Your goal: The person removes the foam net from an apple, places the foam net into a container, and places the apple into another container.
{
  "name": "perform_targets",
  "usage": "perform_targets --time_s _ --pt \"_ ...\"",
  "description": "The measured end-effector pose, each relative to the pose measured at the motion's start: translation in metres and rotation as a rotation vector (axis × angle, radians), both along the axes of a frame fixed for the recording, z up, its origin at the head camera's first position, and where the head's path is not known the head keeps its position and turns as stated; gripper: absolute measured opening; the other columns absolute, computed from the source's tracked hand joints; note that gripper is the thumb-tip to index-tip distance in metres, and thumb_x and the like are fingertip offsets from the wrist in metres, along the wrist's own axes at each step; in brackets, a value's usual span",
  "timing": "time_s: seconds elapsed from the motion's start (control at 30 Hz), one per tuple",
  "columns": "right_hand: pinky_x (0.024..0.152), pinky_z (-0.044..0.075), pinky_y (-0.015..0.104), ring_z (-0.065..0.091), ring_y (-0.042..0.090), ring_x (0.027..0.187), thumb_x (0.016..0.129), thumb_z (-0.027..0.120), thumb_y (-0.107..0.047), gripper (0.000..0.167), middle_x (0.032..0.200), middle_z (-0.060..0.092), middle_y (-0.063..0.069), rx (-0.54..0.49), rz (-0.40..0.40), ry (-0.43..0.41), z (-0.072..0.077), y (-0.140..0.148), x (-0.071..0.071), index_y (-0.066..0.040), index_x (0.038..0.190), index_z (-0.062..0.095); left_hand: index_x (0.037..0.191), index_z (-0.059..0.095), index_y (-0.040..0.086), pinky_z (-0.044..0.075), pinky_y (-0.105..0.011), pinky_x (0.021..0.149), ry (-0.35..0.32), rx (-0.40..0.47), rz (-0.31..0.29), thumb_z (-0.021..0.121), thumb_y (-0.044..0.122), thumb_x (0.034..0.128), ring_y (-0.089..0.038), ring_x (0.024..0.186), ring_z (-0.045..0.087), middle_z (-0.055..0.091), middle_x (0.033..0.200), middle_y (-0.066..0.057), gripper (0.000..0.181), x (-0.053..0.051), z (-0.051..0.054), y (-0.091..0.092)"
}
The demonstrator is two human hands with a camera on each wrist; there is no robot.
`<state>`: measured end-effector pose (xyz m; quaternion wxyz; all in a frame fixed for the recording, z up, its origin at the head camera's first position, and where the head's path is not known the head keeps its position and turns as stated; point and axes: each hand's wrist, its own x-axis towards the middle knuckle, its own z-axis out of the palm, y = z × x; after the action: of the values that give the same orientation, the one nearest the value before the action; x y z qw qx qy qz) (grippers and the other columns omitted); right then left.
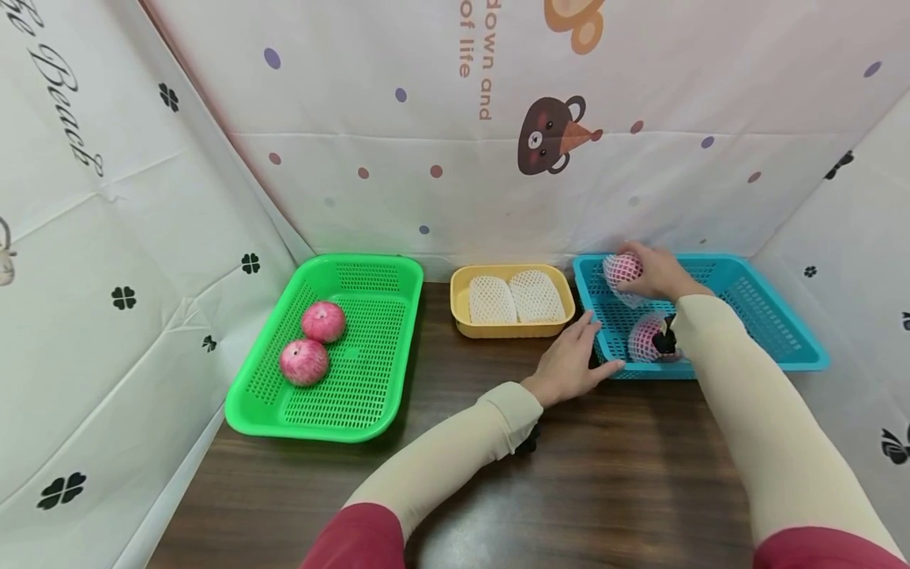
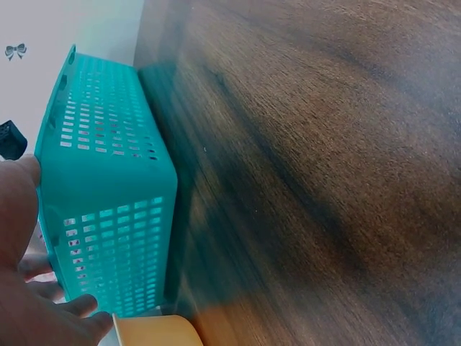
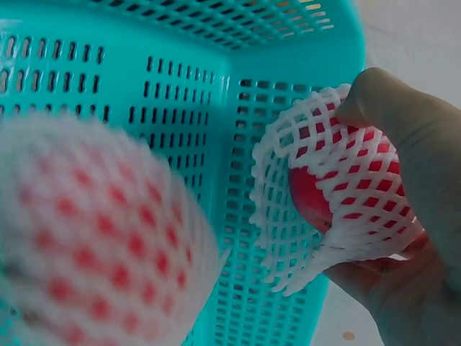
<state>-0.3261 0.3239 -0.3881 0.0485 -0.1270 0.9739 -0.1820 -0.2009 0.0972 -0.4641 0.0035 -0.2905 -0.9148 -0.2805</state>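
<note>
My right hand (image 1: 657, 273) grips a red apple (image 1: 623, 269) in a white foam net sleeve, inside the left end of the blue basket (image 1: 782, 316). In the right wrist view, the thumb presses the net (image 3: 360, 173) and part of the apple's red skin shows at the sleeve's open end. A second netted apple (image 1: 645, 338) lies in the basket below that hand, partly hidden by the sleeve and wrist strap. My left hand (image 1: 569, 363) rests with spread fingers at the basket's near left corner; in the left wrist view its fingers (image 2: 54, 292) are by the rim.
A yellow tray (image 1: 512, 330) with two white foam net sleeves (image 1: 536, 296) stands left of the blue basket. Farther left is a green basket (image 1: 355, 395) holding two bare apples (image 1: 304, 362). Printed cloth (image 1: 455, 197) hangs behind the brown wooden table (image 1: 569, 490).
</note>
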Motion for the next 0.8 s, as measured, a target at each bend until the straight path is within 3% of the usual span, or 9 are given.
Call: perform_targets --time_s 0.13,0.4,0.57,0.8 --pt "0.084 0.044 0.071 0.040 0.059 0.117 0.091 0.075 -0.021 0.076 0.137 0.035 0.043 -0.020 -0.001 0.007 0.003 -0.004 0.002 -0.007 0.153 0.032 0.159 0.037 0.011 0.027 -0.028 0.120 0.017 -0.019 -0.002 0.052 0.060 0.1006 -0.015 0.154 0.024 0.020 0.170 -0.005 0.078 -0.001 0.002 0.000" --pt "0.089 0.045 0.074 0.044 0.061 0.118 0.088 0.078 -0.023 0.110 0.142 0.029 0.047 -0.041 -0.042 0.018 0.002 -0.006 0.003 -0.012 0.164 0.000 0.158 0.037 0.011 0.024 -0.027 0.121 0.018 -0.041 -0.012 0.052 0.059 0.1015 -0.015 0.153 0.026 0.022 0.169 -0.004 0.076 -0.003 0.005 -0.001" --pt "0.093 0.042 0.075 0.041 0.060 0.123 0.086 0.079 -0.022 0.110 0.145 0.028 0.045 -0.041 -0.032 0.044 0.001 -0.005 0.003 -0.005 0.163 0.003 0.159 0.035 0.010 0.025 -0.028 0.121 0.024 0.004 -0.008 0.054 0.053 0.1029 -0.016 0.153 0.028 0.026 0.168 -0.006 0.074 -0.003 0.004 -0.007" --pt "0.094 0.041 0.073 0.039 0.056 0.123 0.087 0.079 -0.022 0.098 0.144 0.028 0.042 -0.021 -0.028 0.040 0.007 -0.005 0.007 0.008 0.157 0.018 0.162 0.025 0.007 0.024 -0.028 0.121 0.051 0.134 0.009 0.053 0.045 0.1055 -0.015 0.152 0.027 0.027 0.167 -0.007 0.074 -0.004 0.005 -0.021"
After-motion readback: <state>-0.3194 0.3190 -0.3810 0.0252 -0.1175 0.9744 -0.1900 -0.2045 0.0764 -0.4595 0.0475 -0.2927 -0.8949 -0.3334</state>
